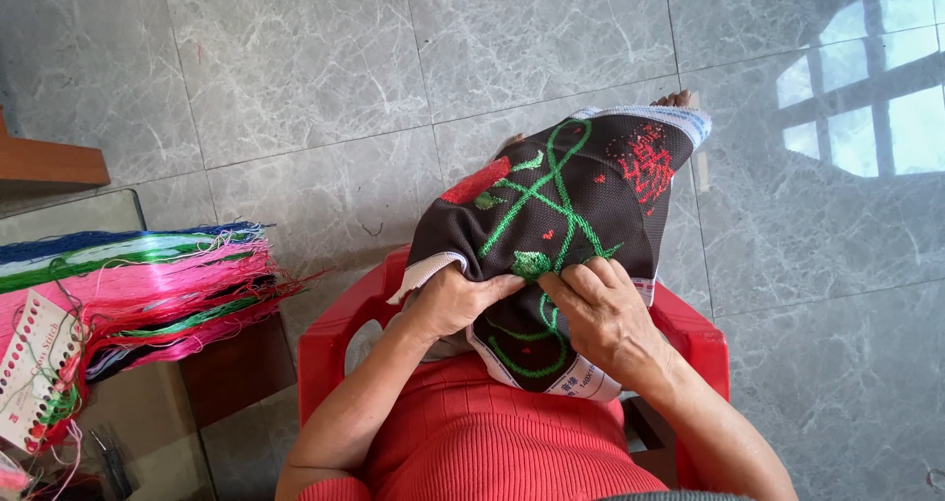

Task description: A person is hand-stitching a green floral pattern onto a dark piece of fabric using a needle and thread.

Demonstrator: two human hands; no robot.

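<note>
Head view: I see both sets of fingers (576,277) pinching the dark cross-stitch cloth (581,201) draped over my lap; green vines and red flower are stitched, much ground bare. Thread skeins (148,284) lie left.

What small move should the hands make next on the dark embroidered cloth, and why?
Probably the right hand draws the thread through at the green leaf: both hands pinch the dark cloth there, the left hand gripping its edge. No needle is visible.
</note>
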